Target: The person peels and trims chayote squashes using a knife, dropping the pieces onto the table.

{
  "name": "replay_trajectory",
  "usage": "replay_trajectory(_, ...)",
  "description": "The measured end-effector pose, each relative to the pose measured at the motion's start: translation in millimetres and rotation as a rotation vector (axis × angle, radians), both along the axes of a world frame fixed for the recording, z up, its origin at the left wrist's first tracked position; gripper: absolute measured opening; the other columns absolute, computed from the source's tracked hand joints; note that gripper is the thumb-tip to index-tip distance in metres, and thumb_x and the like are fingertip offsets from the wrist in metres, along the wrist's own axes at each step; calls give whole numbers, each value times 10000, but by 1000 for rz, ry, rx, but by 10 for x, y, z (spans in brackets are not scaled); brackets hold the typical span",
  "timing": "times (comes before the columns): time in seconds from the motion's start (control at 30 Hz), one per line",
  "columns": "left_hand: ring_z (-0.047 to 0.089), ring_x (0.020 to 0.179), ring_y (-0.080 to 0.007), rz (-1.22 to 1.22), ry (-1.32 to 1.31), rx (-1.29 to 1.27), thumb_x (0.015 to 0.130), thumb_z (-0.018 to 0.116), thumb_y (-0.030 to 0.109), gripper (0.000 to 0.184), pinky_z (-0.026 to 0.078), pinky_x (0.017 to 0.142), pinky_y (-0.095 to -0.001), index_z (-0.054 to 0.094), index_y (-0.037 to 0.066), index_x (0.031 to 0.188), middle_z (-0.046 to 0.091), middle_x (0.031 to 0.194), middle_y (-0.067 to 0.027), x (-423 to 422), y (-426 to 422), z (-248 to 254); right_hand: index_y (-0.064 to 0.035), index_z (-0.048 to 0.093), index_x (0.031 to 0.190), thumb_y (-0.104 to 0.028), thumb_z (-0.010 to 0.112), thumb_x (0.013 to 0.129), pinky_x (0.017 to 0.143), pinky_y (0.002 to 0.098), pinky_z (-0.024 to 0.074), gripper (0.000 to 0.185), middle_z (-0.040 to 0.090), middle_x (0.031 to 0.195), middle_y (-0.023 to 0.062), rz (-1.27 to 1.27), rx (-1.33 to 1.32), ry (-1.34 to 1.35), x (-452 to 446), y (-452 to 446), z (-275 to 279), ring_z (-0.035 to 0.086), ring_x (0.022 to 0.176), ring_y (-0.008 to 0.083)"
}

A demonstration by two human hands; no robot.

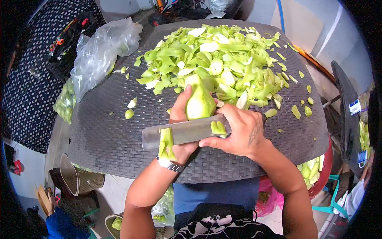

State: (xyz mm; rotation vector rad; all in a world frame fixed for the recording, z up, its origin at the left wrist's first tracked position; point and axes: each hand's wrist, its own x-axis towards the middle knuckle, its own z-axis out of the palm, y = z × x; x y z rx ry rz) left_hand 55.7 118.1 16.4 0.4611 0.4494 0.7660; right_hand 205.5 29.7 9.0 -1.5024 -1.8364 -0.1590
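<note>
At centre, the left hand point(181, 110) grips a pale green, tapered fruit point(197, 104) above the dark woven surface point(115, 147), while the right hand point(244, 130) clasps a broad metal-bladed knife point(189, 132) just below it. At lower right, a round red basin point(328, 169) holds pale green pieces point(309, 170); at left, a clear plastic bag point(58, 104) holds green produce point(67, 98).

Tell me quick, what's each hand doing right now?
Left hand: closed around a pale green fruit, holding it up.
Right hand: closed, holding a wide-bladed knife across in front of the fruit.
</note>
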Motion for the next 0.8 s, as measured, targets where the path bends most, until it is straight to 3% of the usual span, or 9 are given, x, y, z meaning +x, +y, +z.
replay_trajectory(0.2, 723, 904, -246, 34, -5, 45, 1048, 547, 496, 462, 606, 838, -401, 640, 59, 1167, 722, 986, -121, 24, -22, -61, -24, 652, 1091, -777, 779, 706, 563, 421, 582, 856, 717, 782, 116, -9, 17, -5, -1, 12, -16, 727, 633, 310)
replay_trajectory(0.3, 705, 1072, -275, -10, -47, 136, 1080, 479, 461, 516, 566, 1001, -426, 602, 15, 1307, 710, 1151, -153, -21, 12, -156, -41, 664, 1063, -757, 782, 723, 562, 423, 575, 801, 708, 754, 118, -34, 4, -16, 7, 1, 22, 724, 628, 312)
replay_trajectory(0.4, 703, 1074, -280, 1, 31, 92, 1073, 484, 472, 533, 569, 1002, -457, 578, 26, 1348, 699, 1185, -161, -37, 65, -218, -66, 663, 978, -727, 780, 755, 567, 438, 563, 707, 690, 709, 126, -144, -146, 32, 102, 7, 88, 717, 627, 327)
replay_trajectory(0.43, 719, 957, -222, 249, 75, 61, 1061, 545, 445, 423, 609, 825, -395, 604, 67, 1243, 710, 1108, -105, 92, -93, -53, -73, 660, 942, -715, 779, 767, 571, 444, 558, 676, 683, 693, 130, -196, -218, 58, 176, 29, 112, 714, 628, 334)
replay_trajectory(0.47, 716, 982, -228, 160, 79, 115, 1066, 541, 448, 431, 611, 830, -426, 598, 71, 1267, 710, 1109, -99, 34, -145, 127, -77, 620, 857, -688, 777, 793, 583, 464, 541, 634, 654, 648, 138, -264, -220, 183, 270, 81, 125, 703, 629, 354)
replay_trajectory(0.53, 712, 1021, -237, 44, 31, 128, 1070, 532, 459, 445, 608, 839, -456, 591, 78, 1292, 712, 1123, -97, -3, -25, 62, -74, 607, 834, -683, 774, 802, 598, 469, 538, 633, 648, 648, 143, -376, -302, 211, 476, 97, 157, 698, 633, 364)
replay_trajectory(0.63, 719, 1008, -251, 97, 52, 53, 1070, 522, 483, 465, 598, 859, -454, 600, 82, 1292, 717, 1122, -106, 4, -23, 101, -82, 618, 835, -683, 789, 787, 581, 459, 530, 626, 647, 648, 137, -312, -270, 211, 420, 34, 243, 695, 619, 347)
replay_trajectory(0.73, 707, 1080, -278, 77, 48, 19, 1043, 530, 526, 528, 567, 979, -488, 612, 100, 1346, 714, 1211, -130, 17, 54, -52, -93, 643, 869, -701, 798, 760, 577, 447, 547, 637, 670, 675, 124, -92, -176, 107, 179, -22, 235, 706, 618, 332)
replay_trajectory(0.8, 726, 1046, -290, -26, -86, 61, 1068, 487, 518, 525, 583, 964, -469, 609, 93, 1350, 726, 1192, -155, -16, 25, -89, -82, 665, 948, -709, 816, 729, 580, 423, 560, 682, 682, 703, 103, -49, -121, 63, 97, -18, 146, 716, 625, 310)
